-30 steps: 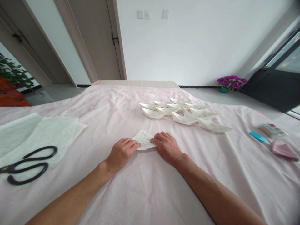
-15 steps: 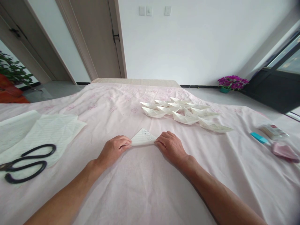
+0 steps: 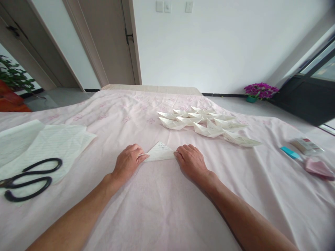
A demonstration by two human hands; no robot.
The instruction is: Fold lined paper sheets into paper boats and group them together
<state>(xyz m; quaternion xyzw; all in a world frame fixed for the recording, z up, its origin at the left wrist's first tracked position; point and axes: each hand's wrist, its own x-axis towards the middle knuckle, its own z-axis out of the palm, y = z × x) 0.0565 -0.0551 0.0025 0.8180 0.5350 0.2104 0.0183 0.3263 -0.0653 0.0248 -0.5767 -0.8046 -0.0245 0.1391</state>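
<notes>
Paper (image 3: 161,154) in hands (image 3: 128,162) (image 3: 191,161), flowers (image 3: 261,90) in pot (image 3: 251,99)

Purple flowers (image 3: 261,90) over by the white wall (image 3: 214,45)
Their green pot (image 3: 251,99) stands on the floor (image 3: 227,102); further left there's a brown door (image 3: 107,42) with a black handle (image 3: 129,36), then a leafy plant (image 3: 13,75).

Pink flowered cloth (image 3: 162,209); paper boats (image 3: 209,130) clustered on it; lined sheets (image 3: 61,139) left; packet (image 3: 306,146) right

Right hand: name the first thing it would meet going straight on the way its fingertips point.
The folded paper, whose right end the right hand pinches; beyond that, probably the left hand, though depth is hard to judge.
</notes>
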